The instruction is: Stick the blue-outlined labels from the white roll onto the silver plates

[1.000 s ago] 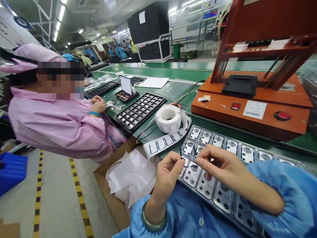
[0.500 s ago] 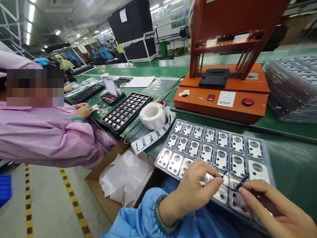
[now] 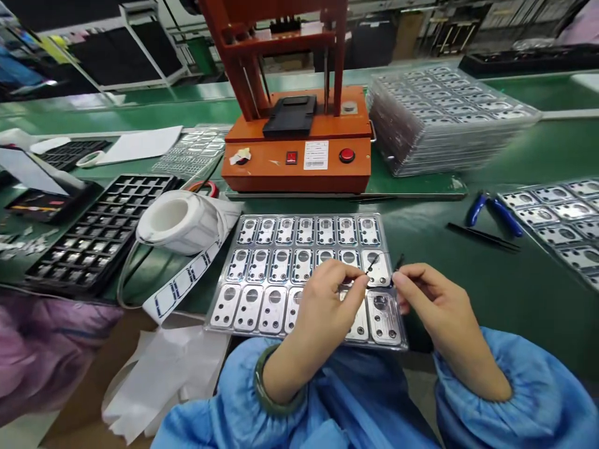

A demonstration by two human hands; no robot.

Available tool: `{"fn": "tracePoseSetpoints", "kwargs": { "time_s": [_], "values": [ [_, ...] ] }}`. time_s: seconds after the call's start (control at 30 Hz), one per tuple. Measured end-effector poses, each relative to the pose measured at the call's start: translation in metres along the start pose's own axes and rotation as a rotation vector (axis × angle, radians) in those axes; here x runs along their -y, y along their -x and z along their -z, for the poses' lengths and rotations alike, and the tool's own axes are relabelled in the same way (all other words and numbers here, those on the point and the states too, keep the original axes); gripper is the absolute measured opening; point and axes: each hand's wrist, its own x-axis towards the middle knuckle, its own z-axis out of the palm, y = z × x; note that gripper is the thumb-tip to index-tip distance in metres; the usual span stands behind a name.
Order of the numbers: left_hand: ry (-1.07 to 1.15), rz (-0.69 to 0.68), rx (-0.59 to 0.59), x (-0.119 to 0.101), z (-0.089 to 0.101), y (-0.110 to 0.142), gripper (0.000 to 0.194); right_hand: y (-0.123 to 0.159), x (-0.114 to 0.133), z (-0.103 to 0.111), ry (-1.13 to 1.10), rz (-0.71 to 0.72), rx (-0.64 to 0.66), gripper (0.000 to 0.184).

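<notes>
We work at a green bench. By its near edge lies a clear tray. Toward the left end we have a white roll and a black tray. Nearer the far edge stand an orange machine and a tall pile of trays. Toward the right end lie blue pliers, dark tweezers and another tray.

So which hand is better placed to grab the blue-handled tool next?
Probably the right hand: the blue-handled tool lies to its right, while the left hand is farther off, over the tray. Both hands pinch the thin dark strip, so the right must first let go.
</notes>
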Motion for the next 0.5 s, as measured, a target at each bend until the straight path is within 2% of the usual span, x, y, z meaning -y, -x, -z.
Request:
{"fn": "tracePoseSetpoints", "kwargs": {
  "time_s": [0.13,0.27,0.5],
  "values": [
    [-0.041,0.009,-0.014,0.003,-0.014,-0.008,0.007,-0.01,-0.009,0.003,0.077,-0.03,0.008,0.026],
    [-0.134,0.047,0.03,0.006,-0.025,-0.013,0.008,-0.016,-0.019,0.004,0.097,-0.077,0.02,0.025],
    [-0.22,0.069,0.04,0.011,-0.033,-0.017,0.011,-0.021,-0.025,-0.003,0.103,-0.11,0.033,0.023]
  ]
}}
